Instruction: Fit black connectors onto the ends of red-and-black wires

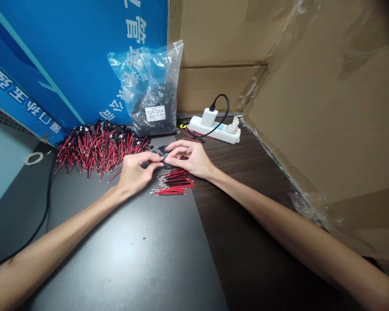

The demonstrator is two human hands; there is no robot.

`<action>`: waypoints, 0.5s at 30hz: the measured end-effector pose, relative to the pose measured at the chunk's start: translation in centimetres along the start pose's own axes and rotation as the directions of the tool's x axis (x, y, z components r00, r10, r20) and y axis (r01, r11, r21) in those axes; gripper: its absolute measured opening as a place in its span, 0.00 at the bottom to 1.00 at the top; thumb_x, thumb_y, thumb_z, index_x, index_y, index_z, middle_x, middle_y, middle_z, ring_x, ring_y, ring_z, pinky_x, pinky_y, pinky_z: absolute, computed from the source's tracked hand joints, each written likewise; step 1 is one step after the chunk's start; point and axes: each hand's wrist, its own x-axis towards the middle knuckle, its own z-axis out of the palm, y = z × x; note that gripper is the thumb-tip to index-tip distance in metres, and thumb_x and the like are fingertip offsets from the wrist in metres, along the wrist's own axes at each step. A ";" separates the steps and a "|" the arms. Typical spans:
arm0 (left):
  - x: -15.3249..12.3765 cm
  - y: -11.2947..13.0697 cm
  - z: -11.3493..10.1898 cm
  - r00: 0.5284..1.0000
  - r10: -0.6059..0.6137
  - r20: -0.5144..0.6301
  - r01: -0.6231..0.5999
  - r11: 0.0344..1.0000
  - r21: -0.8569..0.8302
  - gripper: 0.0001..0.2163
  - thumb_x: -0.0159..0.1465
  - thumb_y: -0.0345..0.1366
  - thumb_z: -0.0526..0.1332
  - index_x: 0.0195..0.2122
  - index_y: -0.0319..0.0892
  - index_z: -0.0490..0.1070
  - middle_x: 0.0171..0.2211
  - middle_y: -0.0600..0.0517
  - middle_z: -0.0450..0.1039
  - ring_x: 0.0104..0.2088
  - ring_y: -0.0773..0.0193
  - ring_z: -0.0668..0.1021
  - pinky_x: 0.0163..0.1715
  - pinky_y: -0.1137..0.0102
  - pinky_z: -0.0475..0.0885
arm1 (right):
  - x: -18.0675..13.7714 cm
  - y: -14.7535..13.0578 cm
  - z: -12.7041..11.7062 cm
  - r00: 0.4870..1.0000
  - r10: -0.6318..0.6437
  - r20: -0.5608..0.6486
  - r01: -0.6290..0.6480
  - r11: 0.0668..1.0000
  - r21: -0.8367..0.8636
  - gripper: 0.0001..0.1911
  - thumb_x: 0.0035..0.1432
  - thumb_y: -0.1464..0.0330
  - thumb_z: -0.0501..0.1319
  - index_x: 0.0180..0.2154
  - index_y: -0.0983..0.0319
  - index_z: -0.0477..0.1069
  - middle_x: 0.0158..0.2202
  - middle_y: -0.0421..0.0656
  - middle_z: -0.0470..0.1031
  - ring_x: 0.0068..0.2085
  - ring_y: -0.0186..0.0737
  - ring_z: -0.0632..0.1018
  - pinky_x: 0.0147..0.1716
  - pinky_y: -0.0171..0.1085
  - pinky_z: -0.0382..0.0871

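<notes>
My left hand (136, 170) and my right hand (191, 159) meet fingertip to fingertip above the table, both pinched. Between the left thumb and index finger sits a small black connector housing (163, 160), mostly covered. The right fingertips close on a thin wire at that same spot; its details are hidden by the fingers. Just beneath the right hand lie red and black wires (175, 178) with bare metal terminals facing left, laid in rows. Loose black housings (162, 149) are scattered right behind the fingertips.
To the left rises a big heap of red and black wires with black connectors (99, 149). Behind it stands a clear plastic bag (155, 99) of black parts. A white power strip (225, 133) with plugs lies at the back, against cardboard (220, 90). A black cable (48, 194) runs along the left.
</notes>
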 end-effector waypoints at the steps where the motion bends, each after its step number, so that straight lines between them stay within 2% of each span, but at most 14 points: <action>1: 0.0 0.0 0.0 1.000 0.000 0.003 0.000 1.000 -0.003 0.03 0.59 0.30 0.68 0.31 0.44 0.81 0.33 0.52 0.84 0.34 0.60 0.84 0.41 0.65 0.80 | 0.0 -0.1 0.0 1.000 -0.001 0.007 0.001 1.000 -0.002 0.20 0.48 0.61 0.73 0.41 0.63 0.74 0.32 0.43 0.82 0.33 0.40 0.82 0.39 0.42 0.77; 8: 0.1 0.3 -0.1 0.997 0.049 0.056 -0.049 0.999 -0.003 0.03 0.61 0.30 0.67 0.31 0.43 0.80 0.33 0.52 0.83 0.33 0.62 0.83 0.39 0.67 0.79 | 0.0 -0.1 0.0 1.000 -0.004 0.013 0.004 1.000 -0.007 0.20 0.49 0.61 0.73 0.42 0.63 0.74 0.32 0.43 0.82 0.34 0.39 0.82 0.38 0.40 0.75; 12: 0.4 0.7 -0.3 0.997 0.063 0.046 -0.065 0.996 0.061 0.02 0.62 0.32 0.66 0.34 0.42 0.79 0.32 0.52 0.82 0.31 0.64 0.81 0.34 0.69 0.76 | 0.2 -0.1 0.1 0.999 0.004 -0.043 -0.002 0.999 0.042 0.23 0.47 0.60 0.74 0.43 0.62 0.72 0.31 0.41 0.81 0.32 0.37 0.81 0.36 0.38 0.74; 15: 0.4 0.6 -0.4 0.999 0.031 0.010 -0.032 0.996 0.078 0.04 0.64 0.33 0.65 0.38 0.42 0.78 0.35 0.51 0.81 0.31 0.65 0.79 0.34 0.69 0.74 | 0.3 -0.2 0.2 0.996 0.009 -0.087 -0.004 0.999 0.053 0.24 0.46 0.59 0.74 0.43 0.62 0.72 0.29 0.39 0.80 0.30 0.35 0.79 0.31 0.35 0.70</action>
